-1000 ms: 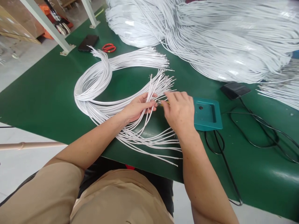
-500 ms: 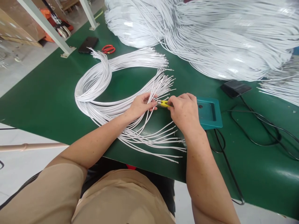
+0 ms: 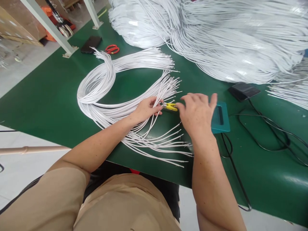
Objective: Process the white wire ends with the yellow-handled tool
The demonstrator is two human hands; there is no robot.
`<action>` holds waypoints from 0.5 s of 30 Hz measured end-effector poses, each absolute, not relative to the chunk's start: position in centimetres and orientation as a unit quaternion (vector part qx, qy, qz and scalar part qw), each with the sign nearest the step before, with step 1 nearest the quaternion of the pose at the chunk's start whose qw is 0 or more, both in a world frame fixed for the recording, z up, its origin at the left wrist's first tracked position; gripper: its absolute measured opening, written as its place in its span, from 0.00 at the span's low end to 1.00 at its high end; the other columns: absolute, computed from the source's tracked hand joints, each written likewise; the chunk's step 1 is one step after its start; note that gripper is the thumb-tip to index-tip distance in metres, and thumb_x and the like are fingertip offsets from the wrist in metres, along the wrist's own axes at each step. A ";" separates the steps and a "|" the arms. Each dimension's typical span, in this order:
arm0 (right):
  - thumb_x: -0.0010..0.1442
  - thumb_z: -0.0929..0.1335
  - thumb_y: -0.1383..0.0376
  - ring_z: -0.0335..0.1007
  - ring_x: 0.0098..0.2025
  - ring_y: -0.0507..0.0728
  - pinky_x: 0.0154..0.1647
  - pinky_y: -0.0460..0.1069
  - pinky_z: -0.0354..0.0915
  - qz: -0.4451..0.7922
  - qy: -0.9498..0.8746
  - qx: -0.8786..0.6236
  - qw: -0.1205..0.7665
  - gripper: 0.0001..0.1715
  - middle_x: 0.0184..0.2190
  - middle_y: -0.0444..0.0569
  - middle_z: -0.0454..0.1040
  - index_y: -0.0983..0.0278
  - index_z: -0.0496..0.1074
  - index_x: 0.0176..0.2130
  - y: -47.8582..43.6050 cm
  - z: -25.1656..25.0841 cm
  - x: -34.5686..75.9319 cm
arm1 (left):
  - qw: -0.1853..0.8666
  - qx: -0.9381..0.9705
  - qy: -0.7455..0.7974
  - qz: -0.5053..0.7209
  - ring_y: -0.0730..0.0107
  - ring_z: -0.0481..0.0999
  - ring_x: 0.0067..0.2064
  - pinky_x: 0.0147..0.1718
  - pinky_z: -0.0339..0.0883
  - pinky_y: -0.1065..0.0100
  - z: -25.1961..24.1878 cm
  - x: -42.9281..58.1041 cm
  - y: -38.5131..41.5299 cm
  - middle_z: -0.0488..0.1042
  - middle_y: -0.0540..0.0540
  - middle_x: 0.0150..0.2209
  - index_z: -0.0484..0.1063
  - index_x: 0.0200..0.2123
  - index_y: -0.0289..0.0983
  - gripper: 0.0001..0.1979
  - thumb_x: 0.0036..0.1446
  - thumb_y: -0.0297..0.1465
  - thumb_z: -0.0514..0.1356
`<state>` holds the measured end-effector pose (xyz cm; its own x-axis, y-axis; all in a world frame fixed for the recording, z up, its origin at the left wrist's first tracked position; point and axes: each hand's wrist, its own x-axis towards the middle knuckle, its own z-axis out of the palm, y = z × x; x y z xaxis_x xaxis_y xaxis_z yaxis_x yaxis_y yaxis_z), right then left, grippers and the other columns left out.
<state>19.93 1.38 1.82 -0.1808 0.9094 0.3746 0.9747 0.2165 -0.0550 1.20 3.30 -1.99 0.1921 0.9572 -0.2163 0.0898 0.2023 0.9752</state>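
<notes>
Several wires point(image 3: 165, 89), well in from the surface's point(image 3: 53, 102) front edge, could slip if my left grip point(image 3: 144, 109) slackened; it pinches them narrowly. The yellow piece point(image 3: 170, 106), just right of it, could twist if unsupported. At that piece's right end my right grip point(image 3: 196, 112) has raised fingers; whether it pinches, I cannot tell.

red scissors point(image 3: 112, 49) near black case point(image 3: 91, 44)
</notes>
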 end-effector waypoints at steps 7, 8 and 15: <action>0.67 0.60 0.67 0.61 0.61 0.71 0.62 0.76 0.44 -0.122 -0.711 -0.671 0.172 0.17 0.56 0.67 0.71 0.69 0.72 0.50 1.6 0.9 21.0 | 0.602 0.503 0.490 0.380 0.75 0.80 0.31 0.30 0.71 0.76 -2.2 0.4 3.5 0.74 0.50 0.33 0.72 0.45 0.34 0.14 0.54 0.28 0.65; 0.66 0.61 0.67 0.61 0.60 0.72 0.62 0.75 0.45 -0.121 -0.712 -0.668 0.179 0.17 0.56 0.66 0.71 0.69 0.72 0.50 1.6 1.0 21.0 | 0.605 0.497 0.487 0.388 0.76 0.79 0.31 0.30 0.70 0.76 -2.2 0.3 3.5 0.74 0.50 0.33 0.72 0.45 0.34 0.15 0.54 0.28 0.65; 0.68 0.62 0.63 0.70 0.43 0.60 0.45 0.54 0.65 0.066 -0.836 -0.467 0.280 0.15 0.39 0.54 0.79 0.64 0.76 0.40 0.2 2.6 18.0 | 0.641 0.452 0.417 0.460 0.77 0.76 0.32 0.27 0.65 0.76 -1.8 -0.5 3.2 0.78 0.45 0.41 0.71 0.41 0.35 0.19 0.47 0.34 0.71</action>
<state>18.01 0.23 2.62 -0.4063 0.8180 0.4072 0.7441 0.5548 -0.3722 -0.47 3.19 -1.78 0.2293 0.9660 -0.1198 -0.2123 0.1697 0.9624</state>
